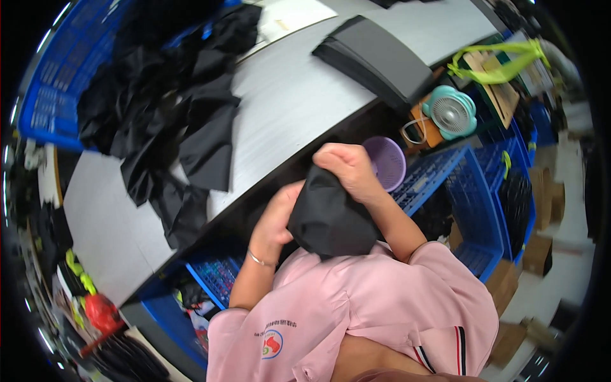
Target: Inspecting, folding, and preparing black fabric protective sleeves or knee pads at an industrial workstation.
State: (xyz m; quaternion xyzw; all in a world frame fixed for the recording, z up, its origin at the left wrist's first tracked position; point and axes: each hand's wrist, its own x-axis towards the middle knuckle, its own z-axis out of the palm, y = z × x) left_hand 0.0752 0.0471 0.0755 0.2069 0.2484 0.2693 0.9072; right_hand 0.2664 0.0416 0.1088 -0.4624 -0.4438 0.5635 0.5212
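A piece of black fabric [331, 219] hangs between my two hands, close in front of my pink shirt and off the table's near edge. My right hand [349, 167] grips its upper end, with the fingers curled over the cloth. My left hand [280, 213] holds the fabric's left side, its fingers partly hidden behind the cloth. On the table to the left lies a loose heap of black fabric pieces [207, 143], spilling from a blue basket [54, 114].
A stack of grey and black panels [382, 57] lies on the grey table [289, 108]. To the right are a turquoise fan [450, 113], a purple bin [386, 164] and blue crates [474, 204]. Another blue crate [207, 280] sits below the table at left.
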